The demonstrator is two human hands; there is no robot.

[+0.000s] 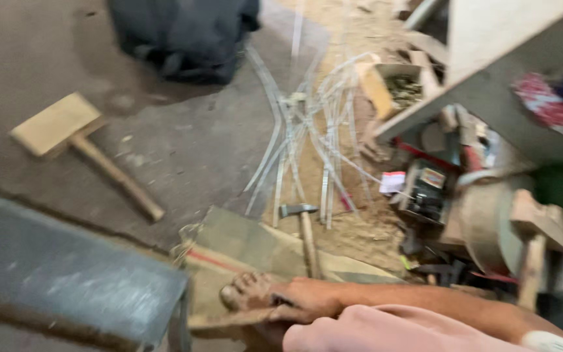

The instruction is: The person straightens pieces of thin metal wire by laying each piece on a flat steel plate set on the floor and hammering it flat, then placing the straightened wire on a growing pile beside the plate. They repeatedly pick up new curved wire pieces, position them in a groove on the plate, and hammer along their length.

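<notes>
hand at a bare foot on a workshop floor

head view: the picture is blurred. at about 6 o'clock a hand (pixel 307 301), reaching in from the 4 o'clock corner on a bare forearm, lies against a bare foot (pixel 249 291) and touches a thin flat strip of wood (pixel 229 320) just under the toes; which hand it is, and whether its fingers pinch the strip or only rest on it, i cannot tell. a pale pink knee (pixel 386 329) sits below the forearm at the bottom edge. the foot rests on a worn sack (pixel 242 244). just above the hand, near the centre, a small hammer (pixel 304 231) lies with its metal head away from the person. at 12 to 1 o'clock a loose heap of thin pale cane strips (pixel 307 137) spreads over sawdust. at 9 to 10 o'clock a wooden mallet (pixel 76 140) lies on the bare floor, well apart. a dark bundle of cloth (pixel 184 36) sits at 11 o'clock, a grey metal bench edge (pixel 66 280) at 7 o'clock, and cluttered tools under a pale shelf (pixel 490 85) at 3 o'clock.
</notes>
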